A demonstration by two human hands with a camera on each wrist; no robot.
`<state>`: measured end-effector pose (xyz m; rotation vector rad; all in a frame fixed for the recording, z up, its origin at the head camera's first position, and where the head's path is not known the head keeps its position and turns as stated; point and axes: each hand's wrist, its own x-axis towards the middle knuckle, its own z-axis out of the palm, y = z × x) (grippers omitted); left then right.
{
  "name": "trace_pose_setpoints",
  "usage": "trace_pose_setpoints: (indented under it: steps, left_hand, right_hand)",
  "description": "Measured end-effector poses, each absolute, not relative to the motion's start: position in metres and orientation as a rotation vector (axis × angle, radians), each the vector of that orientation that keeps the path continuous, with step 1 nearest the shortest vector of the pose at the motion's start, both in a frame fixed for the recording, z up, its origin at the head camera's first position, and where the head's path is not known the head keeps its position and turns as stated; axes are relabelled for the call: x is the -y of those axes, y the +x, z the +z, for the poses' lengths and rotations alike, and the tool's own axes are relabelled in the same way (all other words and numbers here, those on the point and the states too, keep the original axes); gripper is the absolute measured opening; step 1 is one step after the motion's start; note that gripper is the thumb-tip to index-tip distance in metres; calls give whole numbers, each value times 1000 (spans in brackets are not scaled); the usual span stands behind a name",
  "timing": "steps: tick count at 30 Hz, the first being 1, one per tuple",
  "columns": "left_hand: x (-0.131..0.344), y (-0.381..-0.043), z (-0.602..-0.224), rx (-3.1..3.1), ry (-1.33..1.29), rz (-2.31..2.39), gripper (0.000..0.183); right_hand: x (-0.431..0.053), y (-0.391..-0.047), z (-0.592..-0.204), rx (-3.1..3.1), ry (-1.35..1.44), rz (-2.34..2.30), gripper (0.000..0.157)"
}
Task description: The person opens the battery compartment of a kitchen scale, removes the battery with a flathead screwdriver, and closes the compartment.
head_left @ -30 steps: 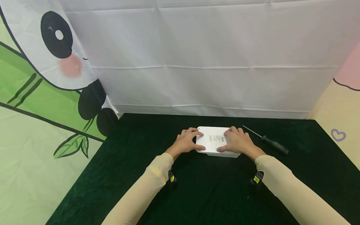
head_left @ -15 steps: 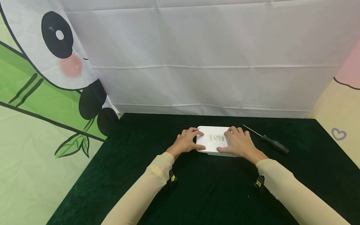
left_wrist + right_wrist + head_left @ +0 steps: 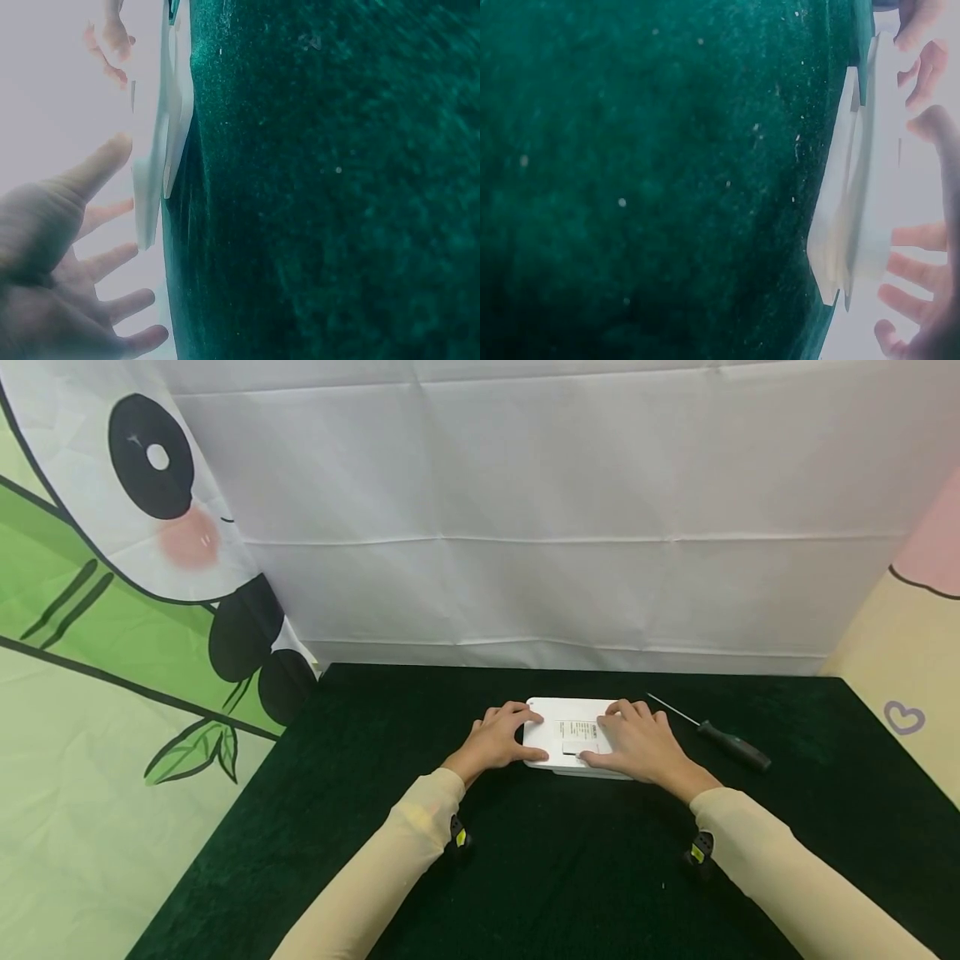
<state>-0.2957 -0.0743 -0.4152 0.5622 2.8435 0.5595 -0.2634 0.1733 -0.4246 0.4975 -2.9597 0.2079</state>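
A flat white rectangular device (image 3: 543,738) with a printed label (image 3: 576,729) lies on the dark green cloth. Along its left edge my left hand (image 3: 492,741) touches it with spread thumb and fingers, the fingers fairly straight in the left wrist view. My right hand (image 3: 643,745) rests over the right side, partly hiding it. The right thumb is at a small pale rectangular piece (image 3: 573,748) just below the label, perhaps a cover. From the side, the device (image 3: 870,172) shows a stepped, thinner part beneath its main body. Exact contact under the right fingers is hidden.
Right of the device lies a screwdriver (image 3: 731,745), its dark handle towards the near right and its shaft pointing away. Green velvety cloth (image 3: 570,868) covers the table. A white curtain (image 3: 525,593) hangs behind, with printed cartoon sheets on both sides.
The small pale rectangle below the label now shows at the right thumb. My right hand and forearm have shifted slightly towards me and right. Left hand and screwdriver have stayed put.
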Motion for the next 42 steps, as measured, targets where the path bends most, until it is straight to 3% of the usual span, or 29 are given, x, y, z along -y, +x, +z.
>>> trace_pose_setpoints:
  steps: [7,14,18,26,42]
  left_hand:
    - [74,-295,-415,-2846,566,569,64]
    - [74,-296,-415,-2846,560,568,63]
    - [74,-296,-414,-2844,552,578,63]
    - [73,-295,-414,-2827,547,589,63]
    - [74,-294,-412,-2828,541,582,62]
  right_hand:
    - [-175,-262,-424,2927,532,263,68]
    - [-173,-258,-424,2728,731,472,24]
    - [-170,-256,-421,2658,807,516,10]
    - [-165,-256,-419,2640,862,542,1]
    - [-171,-251,-416,2587,865,497,7]
